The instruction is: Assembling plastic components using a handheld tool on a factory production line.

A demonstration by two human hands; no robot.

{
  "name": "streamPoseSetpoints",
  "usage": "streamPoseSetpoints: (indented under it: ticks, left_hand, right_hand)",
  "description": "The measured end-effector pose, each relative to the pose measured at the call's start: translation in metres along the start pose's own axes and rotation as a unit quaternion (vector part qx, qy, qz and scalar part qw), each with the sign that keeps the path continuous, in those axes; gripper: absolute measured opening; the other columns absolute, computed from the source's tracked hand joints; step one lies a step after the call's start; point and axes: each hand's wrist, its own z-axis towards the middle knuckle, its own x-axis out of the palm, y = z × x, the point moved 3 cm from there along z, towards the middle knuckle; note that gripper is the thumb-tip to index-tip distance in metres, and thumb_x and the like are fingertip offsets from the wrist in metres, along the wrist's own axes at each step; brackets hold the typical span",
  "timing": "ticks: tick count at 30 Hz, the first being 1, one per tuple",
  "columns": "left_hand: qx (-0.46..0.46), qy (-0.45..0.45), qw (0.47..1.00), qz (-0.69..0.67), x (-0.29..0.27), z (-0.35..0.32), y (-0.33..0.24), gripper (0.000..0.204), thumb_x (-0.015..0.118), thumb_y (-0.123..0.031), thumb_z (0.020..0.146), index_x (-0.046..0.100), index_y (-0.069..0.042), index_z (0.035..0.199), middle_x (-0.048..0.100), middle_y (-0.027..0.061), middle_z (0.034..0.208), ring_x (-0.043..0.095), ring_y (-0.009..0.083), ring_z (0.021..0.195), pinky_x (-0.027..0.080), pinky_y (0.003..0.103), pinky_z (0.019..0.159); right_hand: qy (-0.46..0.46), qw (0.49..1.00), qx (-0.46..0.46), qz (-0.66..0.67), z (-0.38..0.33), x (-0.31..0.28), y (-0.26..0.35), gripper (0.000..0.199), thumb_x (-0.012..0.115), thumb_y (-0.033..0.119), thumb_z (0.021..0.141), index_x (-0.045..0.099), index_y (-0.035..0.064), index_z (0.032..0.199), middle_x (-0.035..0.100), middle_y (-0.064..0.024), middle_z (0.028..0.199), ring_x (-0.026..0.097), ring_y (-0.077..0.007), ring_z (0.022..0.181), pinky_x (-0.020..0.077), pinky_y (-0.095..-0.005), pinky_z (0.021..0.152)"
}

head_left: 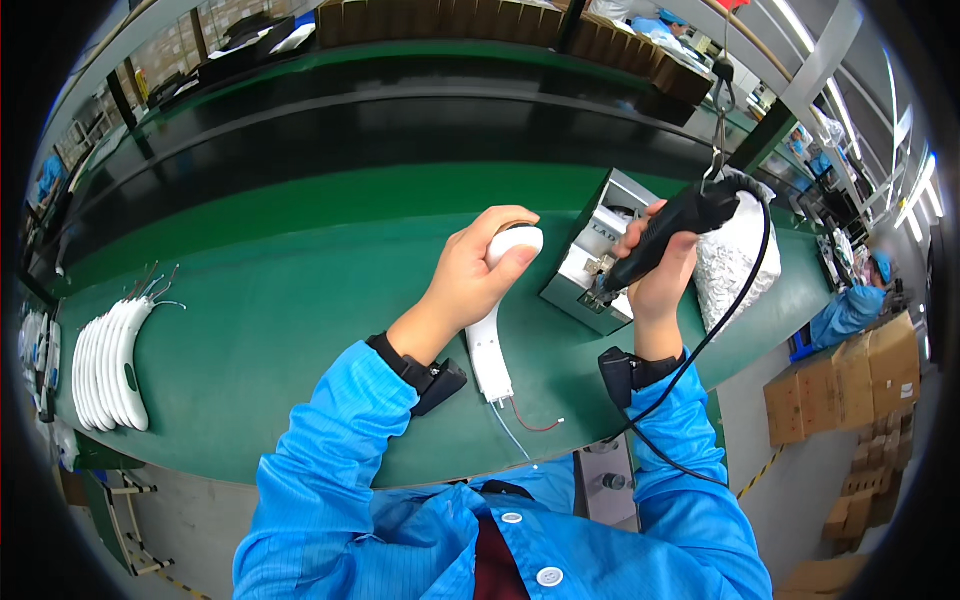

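The casing (488, 358) is white, the tool (662, 238) black.

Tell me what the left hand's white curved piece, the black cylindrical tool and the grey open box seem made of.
White curved piece: probably moulded plastic; smooth sheen, rounded edges.
Black tool: likely plastic housing; even, dull surface.
Grey box: perhaps sheet metal; dull finish, thin straight walls.

Dark capital letters (604, 228) (small ones) on a grey metal box (588, 312), illegible label (908, 390) on a carton (890, 358)
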Motion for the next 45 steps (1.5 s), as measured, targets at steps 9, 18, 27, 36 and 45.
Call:
streamPoseSetpoints:
  ticks: [9, 18, 27, 36, 45]
  left_hand:
    - [0.006, -0.017, 1.000, 0.008, -0.001, -0.001, -0.005, 0.033, 0.061, -0.028, 0.088, 0.055, -0.007, 0.113, 0.063, 0.0067, 0.096, 0.060, 0.0148, 0.090, 0.047, 0.029, 0.081]
    - [-0.058, -0.004, 0.997, -0.059, -0.007, 0.003, 0.004, 0.034, 0.059, -0.030, 0.089, 0.053, -0.008, 0.114, 0.062, 0.0059, 0.089, 0.061, 0.0129, 0.076, 0.051, 0.027, 0.068]
    - [-0.210, -0.004, 0.959, -0.191, -0.001, -0.006, -0.043, 0.027, 0.064, -0.014, 0.082, 0.051, -0.014, 0.105, 0.056, 0.0032, 0.069, 0.053, 0.0078, 0.048, 0.045, 0.024, 0.039]
    - [-0.167, 0.000, 0.972, -0.166, 0.000, -0.011, -0.043, 0.020, 0.047, -0.018, 0.091, 0.042, -0.010, 0.109, 0.049, 0.0051, 0.060, 0.048, 0.0127, 0.034, 0.039, 0.025, 0.029]
    - [-0.095, -0.109, 0.920, 0.365, -0.085, -0.013, -0.036, 0.031, 0.067, -0.028, 0.074, 0.058, -0.010, 0.098, 0.064, 0.0154, 0.074, 0.062, 0.0350, 0.072, 0.049, 0.042, 0.065]
  right_hand:
    - [0.036, 0.992, 0.073, 0.098, -0.064, 0.058, -0.012, 0.081, 0.045, 0.074, 0.078, 0.046, -0.0002, 0.110, 0.053, -0.0076, 0.068, 0.053, -0.0141, 0.060, 0.0451, -0.0265, 0.057]
    - [0.090, 0.978, 0.093, 0.161, -0.078, 0.100, -0.041, 0.084, 0.037, 0.083, 0.071, 0.046, 0.0085, 0.109, 0.048, -0.0035, 0.065, 0.048, -0.0140, 0.057, 0.0423, -0.0278, 0.057]
    - [0.082, 0.893, 0.238, 0.374, -0.097, 0.082, -0.057, 0.075, 0.069, 0.065, 0.065, 0.047, 0.0123, 0.114, 0.045, 0.0025, 0.081, 0.045, -0.0098, 0.069, 0.0362, -0.0241, 0.056]
    - [0.050, 0.953, 0.194, 0.226, -0.092, 0.087, -0.063, 0.089, 0.047, 0.083, 0.067, 0.045, 0.0043, 0.109, 0.042, -0.0009, 0.068, 0.043, -0.0092, 0.057, 0.0353, -0.0202, 0.055]
    - [0.138, 0.947, 0.030, 0.289, -0.057, 0.052, -0.033, 0.080, 0.052, 0.072, 0.074, 0.043, 0.0049, 0.116, 0.047, -0.0029, 0.075, 0.046, -0.0114, 0.062, 0.0385, -0.0243, 0.065]
